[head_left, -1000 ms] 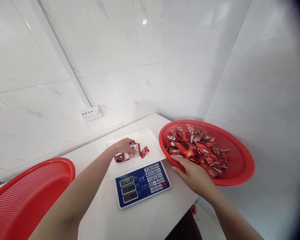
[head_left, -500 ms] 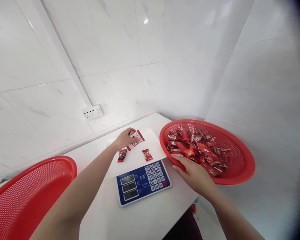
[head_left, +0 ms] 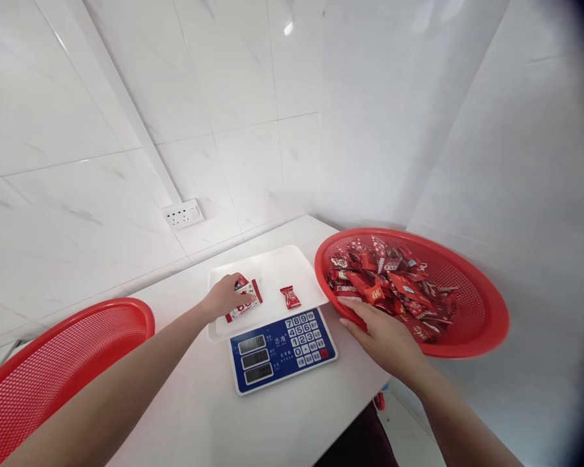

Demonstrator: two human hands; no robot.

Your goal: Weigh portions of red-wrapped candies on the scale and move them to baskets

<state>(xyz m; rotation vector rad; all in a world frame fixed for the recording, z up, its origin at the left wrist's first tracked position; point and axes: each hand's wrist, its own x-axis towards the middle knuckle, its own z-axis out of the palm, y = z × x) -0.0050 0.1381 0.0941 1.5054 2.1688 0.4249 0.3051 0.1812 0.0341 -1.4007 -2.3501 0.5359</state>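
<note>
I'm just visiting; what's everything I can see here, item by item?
Scale: one, white with blue panel, on table
Tray: one, white, top of scale
Loose packet: one, red, on tray
Held packets: at least two, white-and-red and red, in left hand
Piled packets: too many to count, mostly red, in right basket
Right basket: one, red
Left basket: one, red
Table: one, white, centre
Socket panel: one, white, on wall
Left hand: one, bare, over tray
Right hand: one, bare, gripping right basket's rim
</note>
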